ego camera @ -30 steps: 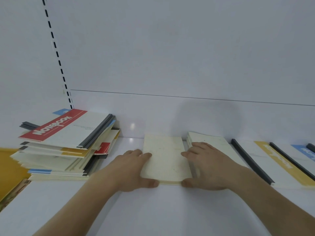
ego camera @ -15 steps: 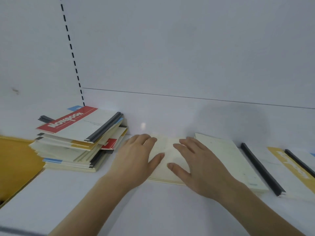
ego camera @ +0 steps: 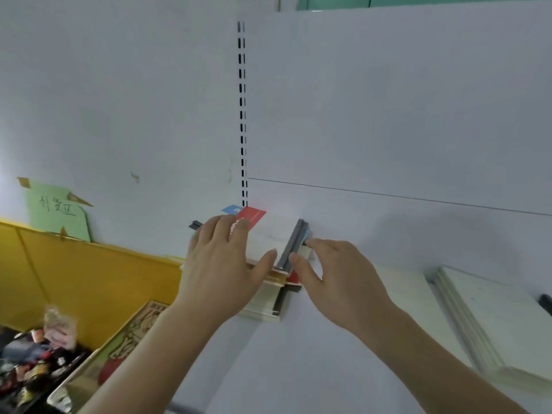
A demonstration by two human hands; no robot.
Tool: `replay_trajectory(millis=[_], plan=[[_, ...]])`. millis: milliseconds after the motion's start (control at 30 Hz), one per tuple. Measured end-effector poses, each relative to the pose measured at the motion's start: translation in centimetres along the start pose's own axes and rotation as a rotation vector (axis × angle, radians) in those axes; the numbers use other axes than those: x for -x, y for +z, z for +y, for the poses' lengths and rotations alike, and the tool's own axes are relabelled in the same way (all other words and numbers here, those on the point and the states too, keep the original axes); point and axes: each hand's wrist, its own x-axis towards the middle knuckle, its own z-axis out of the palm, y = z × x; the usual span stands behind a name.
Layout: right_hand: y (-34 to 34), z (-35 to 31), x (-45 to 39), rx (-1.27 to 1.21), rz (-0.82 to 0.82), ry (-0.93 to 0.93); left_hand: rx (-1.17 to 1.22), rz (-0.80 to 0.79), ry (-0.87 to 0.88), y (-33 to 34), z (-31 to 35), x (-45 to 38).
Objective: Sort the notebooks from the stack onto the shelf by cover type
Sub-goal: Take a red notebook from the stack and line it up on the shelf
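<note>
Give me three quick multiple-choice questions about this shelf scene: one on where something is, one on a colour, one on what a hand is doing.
1. Where is the stack of notebooks?
A. Below the dashed slot strip
B. Inside the yellow bin
C. At the far right end of the shelf

2. What colour is the band on the top notebook?
A. Green
B. Red
C. Purple

3. What is the left hand doing?
A. Hanging idle at the side
B. Lifting a cream notebook
C. Resting on the stack's top notebook

Answers: 1 A, the strip ends just above the stack. 2 B, a red band shows beyond the fingers. 3 C, its palm and fingers lie over the cover.
</note>
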Motion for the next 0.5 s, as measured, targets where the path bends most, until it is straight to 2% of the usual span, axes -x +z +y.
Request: replay_trajectory(millis=[67,133,333,500], plan=[[0.7,-2.0,-1.4,-0.037,-0.003,0.112,-0.115,-0.17,0.021,0.1,-2.1,-0.4],[1.5,-3.0,-2.7,-0.031,-0.048,0.225,-0.145,-0.203,0.126,0.7,-3.6,-0.2],[2.1,-4.1,-3.0,-0.135,-0.09,0.49,0.013,0.0,0.334,1.7,-6.5,-0.3],[0.7,-4.4,-2.2,-0.044,0.054,0.529,0.171,0.021,0.402,2.2,-8.1,-0.4]])
